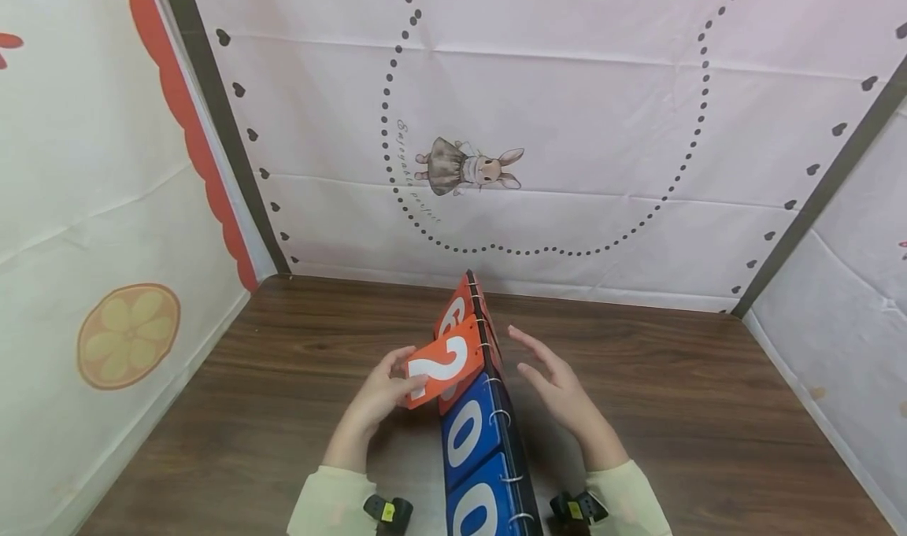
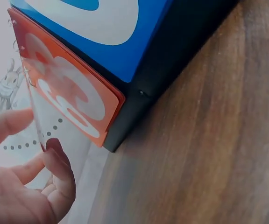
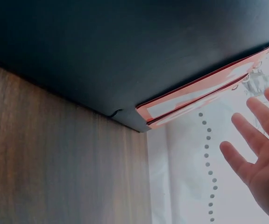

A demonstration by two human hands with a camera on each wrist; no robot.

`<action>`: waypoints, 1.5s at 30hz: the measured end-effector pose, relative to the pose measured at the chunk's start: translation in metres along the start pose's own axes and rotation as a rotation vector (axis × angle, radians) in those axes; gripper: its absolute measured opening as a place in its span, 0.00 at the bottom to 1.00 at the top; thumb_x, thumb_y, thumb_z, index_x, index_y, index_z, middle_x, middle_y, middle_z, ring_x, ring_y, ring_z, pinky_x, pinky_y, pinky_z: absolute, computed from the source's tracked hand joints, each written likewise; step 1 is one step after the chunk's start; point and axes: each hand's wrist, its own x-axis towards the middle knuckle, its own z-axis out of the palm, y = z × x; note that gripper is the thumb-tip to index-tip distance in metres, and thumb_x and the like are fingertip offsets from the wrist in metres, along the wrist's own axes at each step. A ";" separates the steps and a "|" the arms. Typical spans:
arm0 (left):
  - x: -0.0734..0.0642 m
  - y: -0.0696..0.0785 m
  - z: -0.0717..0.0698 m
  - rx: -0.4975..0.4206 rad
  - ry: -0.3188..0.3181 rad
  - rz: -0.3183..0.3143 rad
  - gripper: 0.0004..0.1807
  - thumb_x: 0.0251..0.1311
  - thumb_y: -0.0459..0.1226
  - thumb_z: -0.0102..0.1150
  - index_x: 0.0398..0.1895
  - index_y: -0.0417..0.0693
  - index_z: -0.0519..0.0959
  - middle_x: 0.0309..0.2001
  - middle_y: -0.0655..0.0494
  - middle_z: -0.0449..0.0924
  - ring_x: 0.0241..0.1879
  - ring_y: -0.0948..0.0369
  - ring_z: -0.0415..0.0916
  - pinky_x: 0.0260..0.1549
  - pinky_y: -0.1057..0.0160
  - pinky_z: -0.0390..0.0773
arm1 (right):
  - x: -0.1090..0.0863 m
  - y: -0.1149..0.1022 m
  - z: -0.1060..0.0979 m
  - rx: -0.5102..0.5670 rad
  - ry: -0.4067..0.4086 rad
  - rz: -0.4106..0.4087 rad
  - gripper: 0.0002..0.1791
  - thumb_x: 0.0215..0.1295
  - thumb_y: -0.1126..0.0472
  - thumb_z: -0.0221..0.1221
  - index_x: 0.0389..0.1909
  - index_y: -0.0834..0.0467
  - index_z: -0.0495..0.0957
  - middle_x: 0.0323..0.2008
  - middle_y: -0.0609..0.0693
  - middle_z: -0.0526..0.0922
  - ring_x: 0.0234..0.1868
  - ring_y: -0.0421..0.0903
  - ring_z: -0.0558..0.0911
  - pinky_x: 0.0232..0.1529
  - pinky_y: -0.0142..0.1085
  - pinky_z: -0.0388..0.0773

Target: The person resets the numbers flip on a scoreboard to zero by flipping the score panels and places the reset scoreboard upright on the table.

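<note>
A flip scoreboard stands like a tent on the table, with number cards hung on rings along its top ridge. My left hand pinches the outer edge of a red card with a white 2, lifted away from the board. In the left wrist view, thumb and fingers hold that card edge-on. Beyond it hangs another red card; nearer are blue cards showing 0. On the board's other side, my right hand is apart from it, fingers spread and holding nothing.
The scoreboard rests on a brown wood-grain table. White printed cloth walls close off the back and both sides, the back one bearing a rabbit picture. Each wrist wears a small black camera.
</note>
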 end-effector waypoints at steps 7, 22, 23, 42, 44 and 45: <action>0.006 -0.002 0.009 0.073 0.022 0.010 0.37 0.51 0.45 0.67 0.64 0.49 0.63 0.53 0.45 0.65 0.39 0.54 0.71 0.33 0.63 0.77 | -0.002 0.003 0.001 -0.066 -0.027 0.117 0.28 0.66 0.68 0.52 0.67 0.52 0.61 0.67 0.51 0.61 0.68 0.55 0.56 0.59 0.61 0.57; 0.009 -0.008 0.029 0.187 0.023 -0.003 0.35 0.54 0.41 0.64 0.65 0.44 0.63 0.56 0.39 0.53 0.47 0.45 0.65 0.42 0.49 0.74 | -0.005 0.009 0.011 -0.120 -0.060 0.236 0.35 0.59 0.68 0.59 0.66 0.43 0.62 0.67 0.50 0.61 0.65 0.59 0.60 0.56 0.63 0.60; 0.009 -0.009 0.030 0.195 0.021 -0.008 0.35 0.54 0.41 0.64 0.65 0.44 0.62 0.56 0.39 0.53 0.47 0.46 0.65 0.43 0.48 0.73 | -0.006 0.009 0.012 -0.123 -0.063 0.249 0.35 0.59 0.67 0.59 0.66 0.43 0.61 0.67 0.51 0.61 0.64 0.60 0.60 0.55 0.64 0.60; 0.001 -0.009 0.032 0.192 -0.083 0.054 0.25 0.59 0.43 0.59 0.58 0.45 0.68 0.43 0.48 0.71 0.32 0.53 0.73 0.29 0.59 0.77 | -0.008 0.014 0.013 -0.116 -0.138 0.262 0.34 0.62 0.63 0.58 0.68 0.46 0.58 0.64 0.53 0.65 0.63 0.61 0.63 0.52 0.57 0.69; 0.001 -0.009 0.032 0.188 -0.088 0.053 0.24 0.60 0.43 0.57 0.58 0.45 0.68 0.42 0.48 0.71 0.32 0.53 0.73 0.29 0.59 0.77 | -0.008 0.015 0.013 -0.128 -0.137 0.249 0.34 0.62 0.62 0.58 0.68 0.47 0.58 0.63 0.53 0.67 0.62 0.61 0.64 0.51 0.56 0.70; 0.001 -0.009 0.032 0.188 -0.089 0.051 0.24 0.61 0.44 0.57 0.58 0.45 0.68 0.42 0.48 0.72 0.32 0.54 0.73 0.29 0.59 0.77 | -0.008 0.015 0.013 -0.136 -0.135 0.245 0.34 0.62 0.61 0.58 0.68 0.47 0.59 0.63 0.53 0.67 0.62 0.60 0.64 0.51 0.55 0.70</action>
